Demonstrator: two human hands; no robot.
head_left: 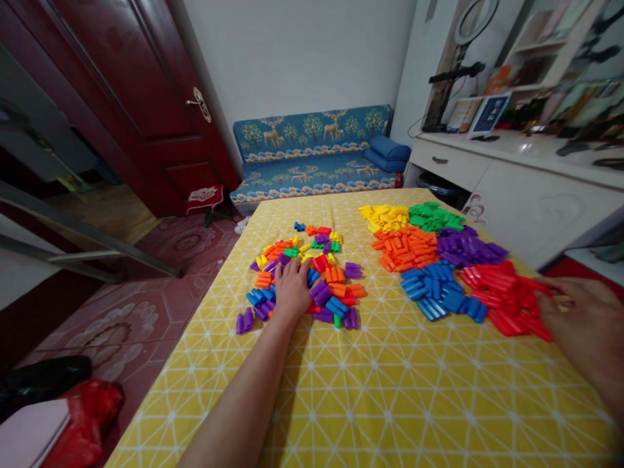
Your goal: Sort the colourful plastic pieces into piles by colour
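Observation:
A mixed pile of small plastic tube-shaped pieces [337, 305] in purple, orange, blue, yellow, red and green lies on the table's left half. My left hand [292, 289] rests on the middle of this pile, fingers apart and pointing away from me. To the right are single-colour heaps: yellow [387, 216], green [433, 216], orange [407, 248], purple [468, 247], blue [436, 289] and red [507, 296]. My right hand [580, 315] is at the right edge of the red heap. Motion smears its fingers, so I cannot make out whether they hold anything.
A yellow patterned cloth [380, 403] covers the table. Behind it stands a blue sofa [312, 175] with deer designs. A white dresser [526, 188] is at the right, a dark red door [141, 97] at the left. A red stool [205, 197] stands near the door.

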